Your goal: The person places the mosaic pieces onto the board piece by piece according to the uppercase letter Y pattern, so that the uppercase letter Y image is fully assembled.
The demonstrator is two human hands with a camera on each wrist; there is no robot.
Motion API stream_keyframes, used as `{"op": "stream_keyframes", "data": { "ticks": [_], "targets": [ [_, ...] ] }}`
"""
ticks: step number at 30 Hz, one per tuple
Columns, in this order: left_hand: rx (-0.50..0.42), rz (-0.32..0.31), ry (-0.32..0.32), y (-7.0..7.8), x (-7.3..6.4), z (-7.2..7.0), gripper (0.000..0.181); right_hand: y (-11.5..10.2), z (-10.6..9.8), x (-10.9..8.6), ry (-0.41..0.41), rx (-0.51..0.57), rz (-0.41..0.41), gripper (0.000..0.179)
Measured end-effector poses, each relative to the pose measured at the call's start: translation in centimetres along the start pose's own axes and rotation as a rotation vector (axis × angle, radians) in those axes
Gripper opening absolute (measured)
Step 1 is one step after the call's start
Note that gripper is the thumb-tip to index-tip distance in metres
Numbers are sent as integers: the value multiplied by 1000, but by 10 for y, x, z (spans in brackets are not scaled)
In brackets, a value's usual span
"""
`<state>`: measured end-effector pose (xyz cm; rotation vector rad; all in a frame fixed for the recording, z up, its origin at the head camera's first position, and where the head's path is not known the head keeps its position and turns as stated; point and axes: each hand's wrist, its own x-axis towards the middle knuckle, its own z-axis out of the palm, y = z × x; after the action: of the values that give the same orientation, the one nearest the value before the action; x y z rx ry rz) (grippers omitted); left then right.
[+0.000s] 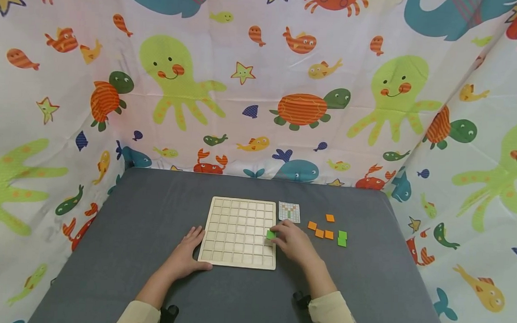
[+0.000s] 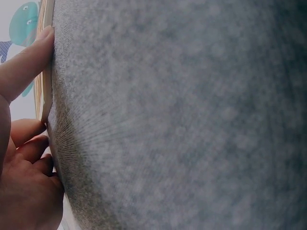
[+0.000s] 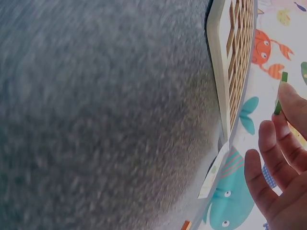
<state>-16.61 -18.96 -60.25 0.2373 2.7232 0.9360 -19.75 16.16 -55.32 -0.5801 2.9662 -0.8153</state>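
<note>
A pale wooden grid board (image 1: 237, 249) lies flat on the grey table. My left hand (image 1: 184, 255) rests against its near left corner, with the thumb at the near edge and the fingers along the left side. Over the board's right-hand columns, my right hand (image 1: 297, 244) pinches a small green square tile (image 1: 270, 235) between thumb and index finger. In the right wrist view that tile (image 3: 284, 76) appears edge-on at the fingertips, its other fingers loosely bent. The left wrist view shows the thumb (image 2: 29, 64) touching the board's edge.
A small printed pattern card (image 1: 289, 212) lies beside the board's upper right corner. Further right are several loose orange tiles (image 1: 319, 233) and two green tiles (image 1: 342, 242). A fabric with sea animals (image 1: 251, 132) hangs behind and beside the table.
</note>
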Motion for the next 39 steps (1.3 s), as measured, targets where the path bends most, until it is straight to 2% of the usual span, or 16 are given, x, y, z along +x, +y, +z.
{"op": "stream_keyframes", "data": {
  "ticks": [10,26,39],
  "targets": [
    [33,-4,15,0,1,1,116,-9,6,5,-25,4,-13,25],
    [28,-16,3,0,3,2,117,-26,14,12,-49,6,-53,25],
    [15,8,1,-2,2,1,116,-41,25,16,-54,-16,-86,28]
  ]
}}
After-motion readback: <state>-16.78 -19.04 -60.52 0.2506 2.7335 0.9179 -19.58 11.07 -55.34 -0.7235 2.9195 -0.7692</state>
